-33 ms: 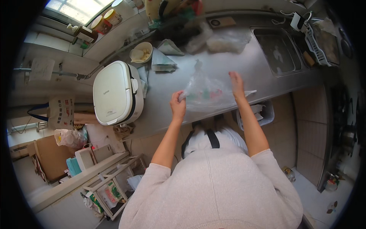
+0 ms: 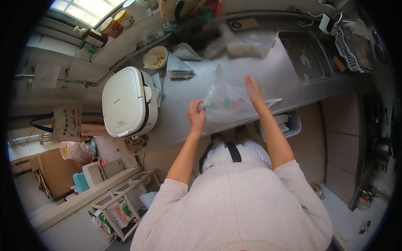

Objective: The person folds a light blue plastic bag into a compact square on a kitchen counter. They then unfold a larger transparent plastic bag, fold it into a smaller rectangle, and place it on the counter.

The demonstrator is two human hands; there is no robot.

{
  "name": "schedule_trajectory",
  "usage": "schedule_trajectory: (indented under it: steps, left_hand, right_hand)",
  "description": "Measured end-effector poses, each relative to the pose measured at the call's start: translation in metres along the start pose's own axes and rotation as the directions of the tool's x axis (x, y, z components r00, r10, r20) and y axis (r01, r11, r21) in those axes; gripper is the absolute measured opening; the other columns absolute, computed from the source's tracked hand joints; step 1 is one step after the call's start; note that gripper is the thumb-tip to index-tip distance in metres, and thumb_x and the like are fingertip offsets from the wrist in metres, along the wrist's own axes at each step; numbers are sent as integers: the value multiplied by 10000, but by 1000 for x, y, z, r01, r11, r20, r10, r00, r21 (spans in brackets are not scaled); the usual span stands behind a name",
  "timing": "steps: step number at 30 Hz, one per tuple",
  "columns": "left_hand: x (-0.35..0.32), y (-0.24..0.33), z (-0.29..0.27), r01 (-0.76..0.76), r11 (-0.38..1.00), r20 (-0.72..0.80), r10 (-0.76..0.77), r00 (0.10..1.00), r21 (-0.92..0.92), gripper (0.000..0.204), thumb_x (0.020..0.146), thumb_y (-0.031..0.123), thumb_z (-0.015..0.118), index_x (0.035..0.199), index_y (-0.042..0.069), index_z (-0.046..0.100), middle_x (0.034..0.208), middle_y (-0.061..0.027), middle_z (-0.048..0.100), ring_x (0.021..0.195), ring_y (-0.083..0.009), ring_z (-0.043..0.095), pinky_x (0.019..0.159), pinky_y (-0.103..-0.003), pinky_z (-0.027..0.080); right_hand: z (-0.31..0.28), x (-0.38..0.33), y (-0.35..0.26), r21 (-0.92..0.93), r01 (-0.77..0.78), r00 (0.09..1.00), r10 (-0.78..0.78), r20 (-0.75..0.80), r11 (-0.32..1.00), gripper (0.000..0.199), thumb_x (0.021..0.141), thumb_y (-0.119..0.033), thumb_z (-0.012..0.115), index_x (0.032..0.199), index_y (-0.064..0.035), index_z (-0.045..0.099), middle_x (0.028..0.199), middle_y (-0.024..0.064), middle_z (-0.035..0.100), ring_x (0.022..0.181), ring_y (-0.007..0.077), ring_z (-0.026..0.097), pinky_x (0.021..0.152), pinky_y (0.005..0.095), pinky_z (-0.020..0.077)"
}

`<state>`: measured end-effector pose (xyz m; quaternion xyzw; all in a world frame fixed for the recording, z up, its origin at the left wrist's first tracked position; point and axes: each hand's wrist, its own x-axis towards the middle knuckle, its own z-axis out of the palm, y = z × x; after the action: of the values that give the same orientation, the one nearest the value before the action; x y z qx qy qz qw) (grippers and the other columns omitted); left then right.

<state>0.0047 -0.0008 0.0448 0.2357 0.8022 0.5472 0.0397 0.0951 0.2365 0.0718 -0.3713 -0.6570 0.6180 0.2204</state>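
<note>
A clear plastic bag (image 2: 224,102) with faint red and green print lies on the steel counter close to its front edge. My left hand (image 2: 196,113) pinches the bag's left corner, bunched between thumb and fingers. Over the bag's right side is my right hand (image 2: 254,91), slightly blurred, its fingers stretched out and nothing gripped in them. Whether its palm touches the plastic I cannot tell. One white end of the bag (image 2: 274,101) sticks out to the right behind my right wrist.
A white lidded appliance (image 2: 123,102) stands at the left. Behind it are a bowl (image 2: 155,57) and folded pale-green packets (image 2: 179,67). More clear bags (image 2: 251,45) lie at the back. A sink (image 2: 305,56) is at the right, with a bin (image 2: 289,125) below the front edge.
My right hand has shifted a little to the left and away from me over the bag. My left hand, still pinching the corner, has barely moved.
</note>
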Motion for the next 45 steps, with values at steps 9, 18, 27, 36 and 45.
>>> schedule_trajectory:
  steps: [9, 18, 27, 36, 45]
  left_hand:
    - [-9, 18, -6, 220, 970, -153, -235, 960, -107, 108, 856, 49, 679, 946, 12, 632, 945, -30, 590, 815, -157, 557, 711, -276, 455]
    - [4, -3, -36, 756, 107, 628, -490, 605, -645, 401, 926, 336, 630, 1210, 77, 515, 1246, -61, 561, 1113, -176, 538, 950, -342, 413]
    - [57, 40, -20, 460, 834, 651, -171, 739, -303, 482, 905, 136, 572, 1376, 97, 479, 1409, -50, 471, 1038, -145, 549, 859, -298, 465]
    - [45, 28, -14, 521, 800, 629, -246, 737, -298, 122, 805, 63, 589, 922, 55, 618, 997, 2, 616, 792, -98, 546, 620, -199, 423]
    - [64, 7, -54, 395, 789, 395, -213, 894, -470, 24, 839, 85, 529, 855, 75, 544, 690, 39, 488, 577, -56, 405, 534, -216, 321]
  right_hand:
    - [9, 34, -21, 535, -224, 974, 195, 111, 815, 291, 854, -135, 673, 1122, -94, 569, 892, -1, 641, 796, 100, 606, 679, 238, 452]
    - [-16, 36, -13, 636, -222, 974, 147, 170, 739, 256, 873, -61, 637, 1092, -109, 516, 971, 42, 656, 867, 144, 641, 774, 291, 519]
    - [-20, 26, -21, 654, -202, 972, 66, 226, 729, 261, 883, -50, 624, 1103, -112, 498, 994, 73, 672, 899, 154, 647, 782, 282, 514]
    - [-39, 35, -10, 788, -193, 980, 79, 181, 584, 189, 865, -50, 660, 1012, -125, 569, 902, 6, 655, 834, 132, 628, 759, 260, 502]
    - [-70, 42, 5, 841, -382, 922, 218, 319, 383, 132, 847, -65, 692, 914, -133, 602, 852, 3, 633, 836, 149, 618, 736, 287, 507]
